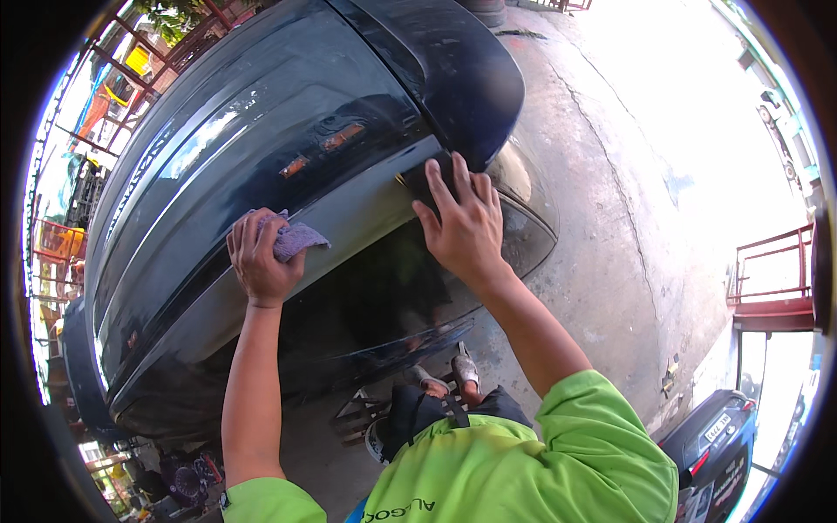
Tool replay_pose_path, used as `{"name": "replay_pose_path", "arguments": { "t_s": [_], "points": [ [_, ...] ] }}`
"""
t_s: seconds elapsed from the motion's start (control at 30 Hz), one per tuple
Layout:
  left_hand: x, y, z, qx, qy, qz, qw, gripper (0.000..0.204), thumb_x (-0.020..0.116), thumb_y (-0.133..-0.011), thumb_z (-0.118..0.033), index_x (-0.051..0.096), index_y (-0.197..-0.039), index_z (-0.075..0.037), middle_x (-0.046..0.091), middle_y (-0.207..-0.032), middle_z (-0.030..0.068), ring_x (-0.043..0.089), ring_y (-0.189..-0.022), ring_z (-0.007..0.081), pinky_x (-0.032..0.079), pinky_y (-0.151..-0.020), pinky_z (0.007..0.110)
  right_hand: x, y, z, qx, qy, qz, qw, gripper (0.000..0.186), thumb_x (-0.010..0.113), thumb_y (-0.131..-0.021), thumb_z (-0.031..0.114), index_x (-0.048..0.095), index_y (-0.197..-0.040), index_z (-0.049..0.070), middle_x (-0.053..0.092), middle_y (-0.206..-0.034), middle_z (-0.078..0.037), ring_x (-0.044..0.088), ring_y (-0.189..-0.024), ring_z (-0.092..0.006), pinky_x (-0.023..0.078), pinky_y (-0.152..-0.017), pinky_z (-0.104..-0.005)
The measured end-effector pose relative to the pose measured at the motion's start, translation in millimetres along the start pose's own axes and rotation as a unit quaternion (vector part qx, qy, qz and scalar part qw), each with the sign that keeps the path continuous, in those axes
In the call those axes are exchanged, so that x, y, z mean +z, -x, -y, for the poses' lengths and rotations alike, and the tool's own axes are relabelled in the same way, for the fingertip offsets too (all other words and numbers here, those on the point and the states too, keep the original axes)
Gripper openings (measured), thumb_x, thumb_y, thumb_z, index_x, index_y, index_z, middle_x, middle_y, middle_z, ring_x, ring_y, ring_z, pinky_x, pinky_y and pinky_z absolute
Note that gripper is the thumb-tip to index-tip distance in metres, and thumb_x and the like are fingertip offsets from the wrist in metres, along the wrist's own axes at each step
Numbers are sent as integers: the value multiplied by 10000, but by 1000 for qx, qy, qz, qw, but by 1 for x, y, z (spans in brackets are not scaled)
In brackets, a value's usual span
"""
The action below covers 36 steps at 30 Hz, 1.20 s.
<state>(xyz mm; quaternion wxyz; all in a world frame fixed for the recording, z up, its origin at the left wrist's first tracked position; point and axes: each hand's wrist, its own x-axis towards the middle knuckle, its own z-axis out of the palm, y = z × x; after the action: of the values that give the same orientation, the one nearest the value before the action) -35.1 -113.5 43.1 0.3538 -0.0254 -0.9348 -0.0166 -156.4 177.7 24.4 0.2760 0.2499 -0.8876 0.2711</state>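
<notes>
A dark, glossy vehicle body stands in front of me, with a dull grey band along its near edge. My left hand is closed round a crumpled purple cloth at the left part of this band. Farther right, my right hand lies with fingers spread over a small dark sheet at the band's end. Whether the sheet is gripped or only pressed down is hard to see. Two small orange-brown patches mark the dark panel beyond my hands.
Cracked concrete floor extends to the right of the vehicle. A low slatted wooden stand is near my feet. At the lower right is another dark car, with a red metal frame above it. Red bars line the far left.
</notes>
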Motion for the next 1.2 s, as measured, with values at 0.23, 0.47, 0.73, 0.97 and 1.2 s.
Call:
{"name": "replay_pose_path", "arguments": {
  "t_s": [0.23,0.47,0.73,0.97,1.2],
  "points": [
    [-6,-2,-3,-7,6,-9,1000,356,890,-703,-268,725,-989,-133,690,-1107,40,650,-1130,293,476,-1001,452,11,-8,23,34,51,-13,998,542,726,-965,350,670,-1428,75,630,-1409,-237,586,-1182,-386,495,-952,-483],
    [-7,3,0,-42,27,-5,999,418,899,-694,-267,737,-1055,-135,689,-1166,42,642,-1180,288,480,-996,447,14,-3,35,10,90,44,995,615,717,-976,409,646,-1491,80,610,-1483,-247,585,-1244,-407,505,-1025,-508],
    [-4,10,5,-71,49,6,996,448,919,-730,-301,758,-1119,-147,689,-1201,22,633,-1234,263,480,-1016,459,11,-16,33,16,114,67,991,584,707,-990,434,671,-1483,123,657,-1441,-242,607,-1220,-423,521,-1060,-497],
    [-2,9,3,-69,38,-14,997,389,905,-774,-380,744,-1058,-169,685,-1156,27,642,-1182,249,492,-993,465,14,-22,42,70,107,96,987,620,680,-1019,438,600,-1565,154,599,-1541,-236,555,-1379,-418,468,-1155,-506],
    [-3,8,5,-64,35,0,997,415,899,-767,-364,763,-1106,-165,682,-1178,22,634,-1209,248,487,-1004,470,16,-16,37,41,120,52,991,635,675,-1016,443,595,-1553,114,569,-1574,-238,555,-1379,-412,459,-1159,-523]
  ]
}}
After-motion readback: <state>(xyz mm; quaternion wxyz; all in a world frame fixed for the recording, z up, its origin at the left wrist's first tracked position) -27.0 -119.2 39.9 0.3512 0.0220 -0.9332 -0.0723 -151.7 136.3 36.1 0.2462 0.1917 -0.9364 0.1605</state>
